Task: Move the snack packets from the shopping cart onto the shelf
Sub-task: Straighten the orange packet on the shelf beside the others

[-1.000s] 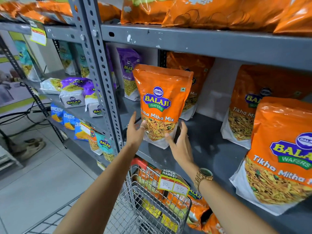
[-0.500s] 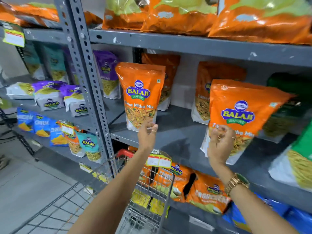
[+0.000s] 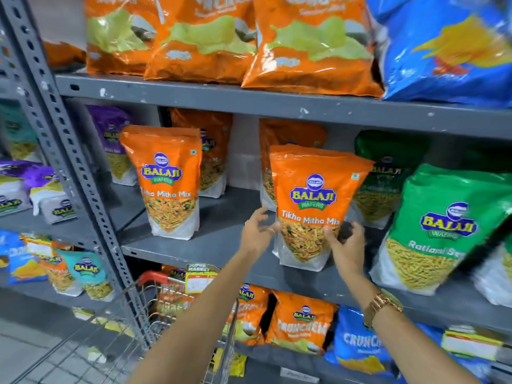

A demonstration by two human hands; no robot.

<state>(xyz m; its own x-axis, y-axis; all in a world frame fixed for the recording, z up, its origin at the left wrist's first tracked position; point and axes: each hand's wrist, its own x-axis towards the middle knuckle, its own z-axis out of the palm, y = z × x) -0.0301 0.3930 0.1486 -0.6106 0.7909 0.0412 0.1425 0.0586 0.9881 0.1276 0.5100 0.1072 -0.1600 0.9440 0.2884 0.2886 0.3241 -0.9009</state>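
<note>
orange packet [image 3: 313,206] between the hands: "balaji wafers", "tikha mitha mix". second orange packet [image 3: 169,181] to its left: same wording. green packet [image 3: 440,231]: "balaji wafers", "ratlami se…", cut off. tag [image 3: 198,278] at cart rim: "super market". lower orange bag [image 3: 300,322]: "balaji", "crunchem".

Two hands [image 3: 256,234] – one cart [image 3: 155,303] – two front Tikha Mitha Mix packets [image 3: 313,195].

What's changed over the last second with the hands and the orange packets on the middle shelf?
Both hands let go of the left orange packet, now standing free, and shifted right. The right hand first, then the left hand, came to the second orange packet; the right touches its lower edge, the left is open beside it. The green packet, the shelf and the cart stayed put.
</note>
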